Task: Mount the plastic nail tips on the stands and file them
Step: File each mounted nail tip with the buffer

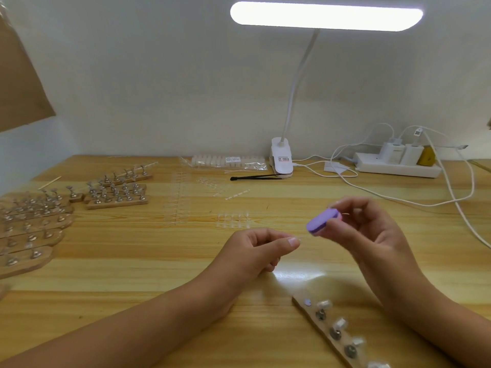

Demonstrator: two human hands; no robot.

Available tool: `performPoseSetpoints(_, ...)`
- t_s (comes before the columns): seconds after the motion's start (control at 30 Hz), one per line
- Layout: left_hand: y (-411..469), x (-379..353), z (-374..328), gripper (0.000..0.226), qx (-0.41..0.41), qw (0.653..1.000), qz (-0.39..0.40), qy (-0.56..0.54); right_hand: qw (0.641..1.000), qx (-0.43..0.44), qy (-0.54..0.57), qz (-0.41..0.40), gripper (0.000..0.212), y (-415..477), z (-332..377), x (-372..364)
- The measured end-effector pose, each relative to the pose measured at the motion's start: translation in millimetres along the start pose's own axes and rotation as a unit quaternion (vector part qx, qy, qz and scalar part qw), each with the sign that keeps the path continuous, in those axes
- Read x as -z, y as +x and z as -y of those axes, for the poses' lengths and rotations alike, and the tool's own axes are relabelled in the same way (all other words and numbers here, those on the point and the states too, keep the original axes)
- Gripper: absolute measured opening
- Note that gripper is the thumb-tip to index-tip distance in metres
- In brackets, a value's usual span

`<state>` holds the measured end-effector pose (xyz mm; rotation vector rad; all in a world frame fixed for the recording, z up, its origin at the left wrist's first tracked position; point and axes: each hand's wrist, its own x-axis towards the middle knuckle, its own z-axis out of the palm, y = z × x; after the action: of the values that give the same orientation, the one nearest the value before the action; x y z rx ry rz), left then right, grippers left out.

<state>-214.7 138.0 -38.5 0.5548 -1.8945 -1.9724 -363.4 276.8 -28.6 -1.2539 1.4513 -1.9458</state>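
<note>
My left hand pinches a small clear nail tip between thumb and forefinger above the table's middle. My right hand holds a purple file block right beside that tip, its face touching or nearly touching it. Near the front edge lies a wooden stand strip carrying several metal holders, some with clear tips mounted. Clear nail tips on strips lie loose on the table further back.
More wooden stand strips with metal holders crowd the left side of the table. A bag of tips, a black brush, a clip lamp and a power strip with cables line the back.
</note>
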Motion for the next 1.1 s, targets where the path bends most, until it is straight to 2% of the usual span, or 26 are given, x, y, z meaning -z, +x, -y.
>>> performPoseSetpoints(0.07,-0.1,-0.1,0.2,0.029,0.002,1.0,0.004,0.003,0.999,-0.008,-0.024,0.024,0.022,-0.8,2.3,4.6)
performPoseSetpoints(0.17,-0.1,-0.4,0.5,0.033,-0.009,1.0,0.008,0.005,0.99,-0.04,-0.059,0.121,0.031,-5.1,-1.4,-3.0)
performPoseSetpoints(0.23,-0.3,-0.7,0.6,0.037,-0.014,1.0,0.003,0.002,0.994,-0.024,-0.052,0.095,0.037,-4.6,-3.3,-9.0)
performPoseSetpoints(0.3,-0.2,-0.7,0.6,0.038,-0.01,1.0,-0.005,-0.007,1.0,-0.017,-0.005,0.007,0.043,-1.7,-1.9,-7.1)
performPoseSetpoints(0.37,-0.2,-1.3,0.9,0.036,-0.007,1.0,-0.005,-0.004,0.999,-0.014,0.019,-0.036,0.036,-0.7,2.5,-1.1)
performPoseSetpoints(0.43,-0.7,-2.1,0.8,0.032,-0.007,1.0,-0.005,-0.002,1.0,-0.019,-0.013,0.012,0.024,-2.3,4.7,0.3)
performPoseSetpoints(0.53,-1.5,-2.3,0.3,0.027,-0.009,1.0,-0.006,0.007,0.994,-0.036,-0.045,0.093,0.029,-5.7,1.7,-7.2)
performPoseSetpoints(0.57,-1.6,-1.9,0.3,0.028,-0.01,1.0,-0.007,0.007,0.995,-0.031,-0.036,0.087,0.034,-5.7,1.2,-9.6)
performPoseSetpoints(0.63,-1.5,-1.6,0.0,0.029,-0.006,1.0,-0.011,0.003,0.999,-0.028,0.006,0.023,0.044,-2.6,3.0,-10.0)
performPoseSetpoints(0.7,-1.9,-2.1,-0.1,0.033,-0.006,1.0,-0.011,0.002,0.999,-0.029,0.019,-0.028,0.042,-0.6,5.3,-3.3)
performPoseSetpoints(0.73,-2.2,-2.9,-0.2,0.035,-0.007,1.0,-0.01,0.003,0.999,-0.038,0.002,-0.015,0.037,-0.7,6.4,-0.2)
performPoseSetpoints(0.8,-2.6,-4.0,-0.8,0.036,-0.012,1.0,-0.008,0.005,0.993,-0.076,-0.039,0.085,0.025,-3.1,6.0,-0.2)
performPoseSetpoints(0.87,-2.7,-3.8,-1.5,0.031,-0.016,1.0,-0.007,0.009,0.984,-0.096,-0.041,0.141,0.024,-5.1,0.6,-4.5)
performPoseSetpoints(1.03,-3.0,-4.3,-1.2,0.026,-0.012,1.0,-0.011,0.014,0.996,-0.068,0.057,-0.012,0.023,4.5,6.3,0.4)
performPoseSetpoints(1.1,-3.3,-5.8,-1.3,0.028,-0.016,1.0,-0.01,0.018,0.996,-0.081,0.007,0.037,0.019,3.2,10.1,6.7)
